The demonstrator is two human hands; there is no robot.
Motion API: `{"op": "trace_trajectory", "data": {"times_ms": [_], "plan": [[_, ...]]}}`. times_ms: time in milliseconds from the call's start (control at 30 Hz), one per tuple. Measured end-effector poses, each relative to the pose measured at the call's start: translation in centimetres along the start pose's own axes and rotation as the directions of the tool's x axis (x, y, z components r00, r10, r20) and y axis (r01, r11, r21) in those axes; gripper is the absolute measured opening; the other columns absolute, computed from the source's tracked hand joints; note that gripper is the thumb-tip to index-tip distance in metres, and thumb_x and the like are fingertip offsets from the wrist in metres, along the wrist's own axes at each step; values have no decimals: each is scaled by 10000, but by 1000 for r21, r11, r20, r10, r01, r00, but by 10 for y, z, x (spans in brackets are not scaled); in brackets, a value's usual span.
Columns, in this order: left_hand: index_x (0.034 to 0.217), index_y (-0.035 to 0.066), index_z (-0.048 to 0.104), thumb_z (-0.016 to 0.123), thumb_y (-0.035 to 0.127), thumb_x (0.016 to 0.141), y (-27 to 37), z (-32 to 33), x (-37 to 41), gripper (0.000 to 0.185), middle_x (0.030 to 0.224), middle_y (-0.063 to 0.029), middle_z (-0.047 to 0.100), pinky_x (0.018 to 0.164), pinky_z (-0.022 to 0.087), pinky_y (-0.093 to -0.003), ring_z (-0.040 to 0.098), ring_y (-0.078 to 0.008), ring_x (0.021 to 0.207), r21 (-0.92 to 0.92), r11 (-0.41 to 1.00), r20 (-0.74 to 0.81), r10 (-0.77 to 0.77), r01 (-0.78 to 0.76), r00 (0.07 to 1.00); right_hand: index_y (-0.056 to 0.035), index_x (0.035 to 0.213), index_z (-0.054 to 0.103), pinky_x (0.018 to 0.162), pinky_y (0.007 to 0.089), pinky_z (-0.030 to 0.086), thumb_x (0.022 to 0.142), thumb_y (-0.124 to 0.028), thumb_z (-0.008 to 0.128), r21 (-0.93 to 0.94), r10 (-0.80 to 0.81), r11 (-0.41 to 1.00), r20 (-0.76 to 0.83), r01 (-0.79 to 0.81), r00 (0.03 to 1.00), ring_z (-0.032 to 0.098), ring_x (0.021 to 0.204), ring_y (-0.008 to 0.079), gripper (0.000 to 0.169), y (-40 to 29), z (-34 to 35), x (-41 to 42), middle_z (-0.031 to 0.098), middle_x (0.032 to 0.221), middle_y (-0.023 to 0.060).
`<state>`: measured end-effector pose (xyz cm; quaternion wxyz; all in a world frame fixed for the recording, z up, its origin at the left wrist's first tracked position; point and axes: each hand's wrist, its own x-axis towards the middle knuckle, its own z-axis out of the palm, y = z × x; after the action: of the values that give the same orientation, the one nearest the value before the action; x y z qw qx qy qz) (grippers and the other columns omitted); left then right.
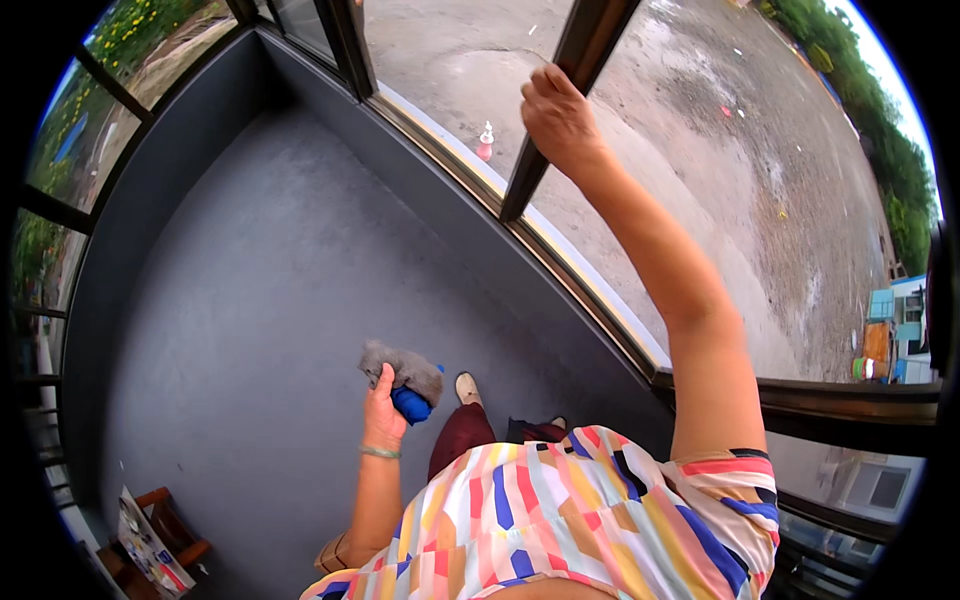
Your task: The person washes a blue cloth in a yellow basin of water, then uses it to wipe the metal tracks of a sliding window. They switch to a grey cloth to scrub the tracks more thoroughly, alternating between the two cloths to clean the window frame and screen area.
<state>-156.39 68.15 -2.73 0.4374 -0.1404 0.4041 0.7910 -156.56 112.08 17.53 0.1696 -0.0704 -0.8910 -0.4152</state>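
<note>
My left hand (pixel 385 411) is low in front of my body, shut on a bunched grey cloth (pixel 409 369) with a crumpled blue cloth or similar soft thing (pixel 412 405) beneath it. The thumb presses over the grey cloth. My right arm reaches up and outward. At its end my right hand (pixel 561 116), fingers curled, grips the dark upright of a window sash frame (pixel 529 176). Its fingertips are partly hidden. Left of that upright, by the outer sill, a bottle of pink liquid with a white spray-type top (pixel 485 142) is visible.
A window track and sill (pixel 585 300) run diagonally beside me. Dark glazed panels (pixel 307 34) stand at upper left. Grey floor (pixel 247 300) lies before my feet. At lower left is a wooden chair (pixel 176 525) with a printed board or sheet (pixel 150 540). Outside is bare ground (pixel 705 180).
</note>
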Motion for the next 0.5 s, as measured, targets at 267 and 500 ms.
{"op": "trace_trajectory", "data": {"times_ms": [267,500], "plan": [[1245,47,532,677,260,908,26,-7,4,424,1174,-97,610,956,500,-436,600,-248,1084,30,999,-38,44,-43,998,-122,714,654,1027,294,302,703,-147,581,62,-36,997,8,36,999,506,1007,174,78,4,-6,4,556,847,21],[1232,33,536,661,256,919,50,-37,-6,404,1171,-100,610,953,499,-437,601,-250,1081,-9,989,-99,145,-147,984,-91,744,658,1027,305,295,692,-152,577,48,-9,999,23,8,1000,490,1028,188,114,-3,4,10,560,880,42]]}}
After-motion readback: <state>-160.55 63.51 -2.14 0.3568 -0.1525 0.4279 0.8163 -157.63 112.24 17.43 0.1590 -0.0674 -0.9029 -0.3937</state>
